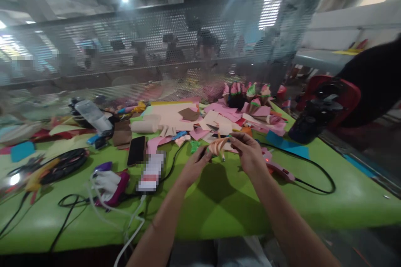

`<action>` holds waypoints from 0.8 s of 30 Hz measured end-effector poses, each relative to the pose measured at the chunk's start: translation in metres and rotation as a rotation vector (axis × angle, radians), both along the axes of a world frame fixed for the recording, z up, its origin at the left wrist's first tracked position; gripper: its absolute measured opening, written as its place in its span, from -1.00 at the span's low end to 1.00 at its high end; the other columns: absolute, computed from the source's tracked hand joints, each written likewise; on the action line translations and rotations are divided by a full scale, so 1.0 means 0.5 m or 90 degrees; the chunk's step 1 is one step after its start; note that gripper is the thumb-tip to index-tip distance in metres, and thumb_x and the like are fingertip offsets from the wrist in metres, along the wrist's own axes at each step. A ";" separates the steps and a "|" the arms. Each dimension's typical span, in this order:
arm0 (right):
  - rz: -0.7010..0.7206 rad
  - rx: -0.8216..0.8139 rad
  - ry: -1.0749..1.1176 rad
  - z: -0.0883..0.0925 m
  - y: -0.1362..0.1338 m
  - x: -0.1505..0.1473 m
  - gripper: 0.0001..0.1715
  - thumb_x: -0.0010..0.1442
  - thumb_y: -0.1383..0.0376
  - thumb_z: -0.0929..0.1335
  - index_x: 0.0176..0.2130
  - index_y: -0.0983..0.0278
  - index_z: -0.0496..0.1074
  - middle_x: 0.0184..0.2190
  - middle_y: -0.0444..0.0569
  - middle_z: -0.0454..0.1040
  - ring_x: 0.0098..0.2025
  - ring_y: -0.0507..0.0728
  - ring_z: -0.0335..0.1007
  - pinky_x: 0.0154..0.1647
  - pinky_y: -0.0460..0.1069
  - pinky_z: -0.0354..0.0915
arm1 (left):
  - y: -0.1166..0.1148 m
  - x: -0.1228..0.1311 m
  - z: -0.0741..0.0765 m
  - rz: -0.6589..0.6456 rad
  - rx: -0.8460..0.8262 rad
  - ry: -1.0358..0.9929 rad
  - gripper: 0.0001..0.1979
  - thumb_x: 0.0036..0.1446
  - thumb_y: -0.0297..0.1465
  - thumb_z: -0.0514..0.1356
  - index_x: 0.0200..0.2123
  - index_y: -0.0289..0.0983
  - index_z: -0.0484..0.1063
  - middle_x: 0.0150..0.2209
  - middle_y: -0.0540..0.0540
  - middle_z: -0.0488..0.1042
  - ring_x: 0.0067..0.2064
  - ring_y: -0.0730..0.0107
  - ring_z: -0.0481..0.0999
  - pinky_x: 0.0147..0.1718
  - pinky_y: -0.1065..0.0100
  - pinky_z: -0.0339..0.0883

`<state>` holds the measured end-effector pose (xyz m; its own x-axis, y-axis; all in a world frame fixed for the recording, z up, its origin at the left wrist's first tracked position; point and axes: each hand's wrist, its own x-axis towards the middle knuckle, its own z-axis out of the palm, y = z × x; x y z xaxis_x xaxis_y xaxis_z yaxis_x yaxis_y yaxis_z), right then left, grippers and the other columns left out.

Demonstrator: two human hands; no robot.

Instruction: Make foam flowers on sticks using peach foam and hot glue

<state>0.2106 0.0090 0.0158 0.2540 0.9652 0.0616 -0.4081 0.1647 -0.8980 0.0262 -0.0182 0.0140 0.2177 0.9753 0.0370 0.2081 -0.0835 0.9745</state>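
Between my hands, above the green table, is a craft ice cream cone (217, 146) with a peach swirled top, lying on its side. My left hand (198, 163) is closed round its darker end. The fingers of my right hand (249, 151) pinch the other end, where a bit of green shows. A thin light stick (223, 155) shows just below the swirl, and I cannot tell whether it is attached. Close to my right wrist lies a pink corded tool (280, 170) with a small red light. A green scrap (194, 146) is beside my left hand.
Finished cones (250, 95) stand at the back right, behind pink and peach sheets (216, 118). A dark bottle (316, 116) stands at right. Phones (137, 151), a tissue pack (111, 183), cables and a yellow-handled corded tool (42, 175) lie left. A perforated screen (140, 49) rises behind.
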 end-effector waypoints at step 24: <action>-0.009 0.011 -0.098 -0.011 0.006 0.010 -0.62 -0.28 0.14 0.61 -0.44 0.24 0.54 -0.52 -0.17 0.50 -0.51 -0.01 0.33 -0.48 -0.09 0.27 | 0.006 0.006 -0.010 -0.044 0.034 0.027 -0.49 0.24 -0.05 0.11 0.12 -0.24 0.39 0.03 -0.15 0.51 0.02 0.18 0.46 0.10 0.19 0.30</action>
<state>0.2158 0.0118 0.0101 0.2540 0.9601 0.1170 -0.2628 0.1850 -0.9469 0.0291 -0.0154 0.0090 0.2871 0.9548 0.0773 0.2410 -0.1501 0.9589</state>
